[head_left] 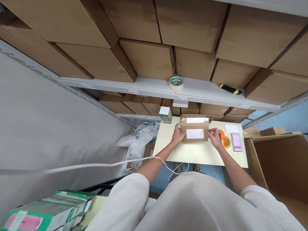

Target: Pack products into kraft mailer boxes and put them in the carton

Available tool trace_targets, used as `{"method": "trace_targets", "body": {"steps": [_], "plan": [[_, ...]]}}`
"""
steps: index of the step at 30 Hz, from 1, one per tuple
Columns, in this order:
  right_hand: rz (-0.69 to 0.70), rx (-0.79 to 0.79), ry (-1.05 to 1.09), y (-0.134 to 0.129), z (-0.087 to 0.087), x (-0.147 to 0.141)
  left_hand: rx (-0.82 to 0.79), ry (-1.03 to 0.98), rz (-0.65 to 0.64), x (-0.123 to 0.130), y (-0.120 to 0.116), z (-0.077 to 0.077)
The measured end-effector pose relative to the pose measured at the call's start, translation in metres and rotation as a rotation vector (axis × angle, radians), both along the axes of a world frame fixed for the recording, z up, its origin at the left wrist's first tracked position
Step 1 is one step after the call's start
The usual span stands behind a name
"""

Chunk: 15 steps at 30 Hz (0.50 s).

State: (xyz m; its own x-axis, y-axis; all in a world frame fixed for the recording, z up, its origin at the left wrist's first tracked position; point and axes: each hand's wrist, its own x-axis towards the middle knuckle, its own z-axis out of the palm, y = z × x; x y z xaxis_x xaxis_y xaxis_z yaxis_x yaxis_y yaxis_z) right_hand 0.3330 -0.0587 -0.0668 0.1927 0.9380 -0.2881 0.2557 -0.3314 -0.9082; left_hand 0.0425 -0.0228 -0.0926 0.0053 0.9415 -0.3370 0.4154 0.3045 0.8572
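A small brown cardboard box [195, 125] with two white labels lies on the pale yellow table, its far-side flaps partly raised. My left hand [178, 135] grips its left side, thumb on the near face. At the box's right side, my right hand [215, 138] has its fingers pinched together on the edge. Just right of that hand sit an orange tape dispenser [223, 137] and a roll of clear yellowish tape [228, 142]. A purple pack [236, 142] and a white card [231, 128] lie farther right. The green and white carton [166, 114] stands at the table's back left.
Shelves of large cartons [189, 21] rise ahead. Masking tape [176, 82] and a yellow-black utility knife [229, 89] rest on the shelf. A white cable [103, 165] crosses at left. A big open carton [287, 159] stands right; green boxes [51, 210] sit lower left.
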Motion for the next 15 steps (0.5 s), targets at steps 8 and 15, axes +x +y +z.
{"method": "trace_targets", "body": {"steps": [8, 15], "plan": [[0.029, -0.010, 0.003, -0.019, 0.004, 0.008, 0.086, -0.049, -0.078, -0.005, -0.025, -0.007], [0.002, -0.019, 0.112, -0.013, 0.005, 0.010, 0.162, -0.068, -0.044, -0.009, -0.029, -0.018]]}}
